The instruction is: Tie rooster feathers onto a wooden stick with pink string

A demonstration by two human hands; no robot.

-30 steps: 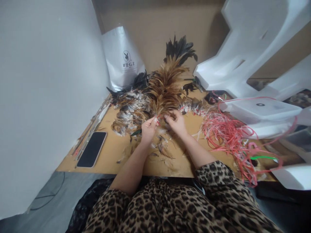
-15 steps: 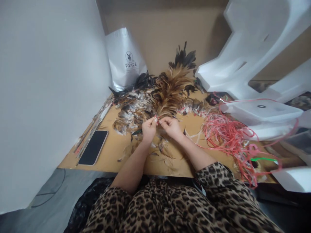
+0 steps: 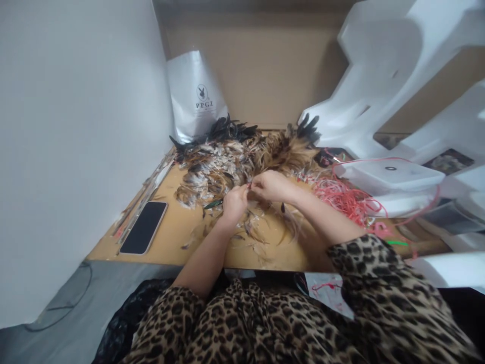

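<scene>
My left hand and my right hand meet fingertip to fingertip over a brown board. Both are closed in a pinch on the quill end of a brown feather bundle, which lies tipped to the right with dark tips near the white foam. A spread of loose brown, white and black feathers lies just behind my hands. Small feather scraps are scattered under my wrists.
A black phone lies at the board's left edge. A silver PPGZ bag leans at the back. A tangle of red string and white foam pieces fill the right. A white wall runs along the left.
The feather bundle, upright a second ago, has swung down to the right. My right hand moved in to meet the left, and my right arm rose across the board.
</scene>
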